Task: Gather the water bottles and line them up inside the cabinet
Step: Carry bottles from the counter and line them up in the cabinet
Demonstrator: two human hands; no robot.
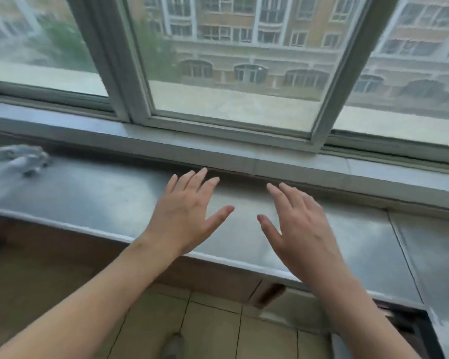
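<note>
At the far left, a blurred grey and white object [24, 158] lies on the long, shiny grey metal surface [101, 200] that runs along under the window; what it is cannot be told, and no water bottle shows clearly anywhere in view. Below the near edge of the surface on the left is a brown wooden cabinet front [49, 255]; whether it is open or closed cannot be told. Toward the middle, the left hand [186, 211] reaches out over the surface with its back up, fingers straight and spread, thumb pointing right, grasping nothing; whether it touches the metal is unclear. Just to its right, with a small gap between the two thumbs, the right hand [300, 226] is held the same way, fingers extended toward the window and released, holding nothing. Both bare forearms run back toward the near edge of the view over a beige tiled floor [218, 330]. Beyond the hands, a pale grey window sill [244, 156] borders the surface, and above it stands a white-framed sliding window [130, 73] with a tan multi-storey building [257, 47] seen through the glass. At the near right, a dark opening [405, 325] shows below the surface edge.
</note>
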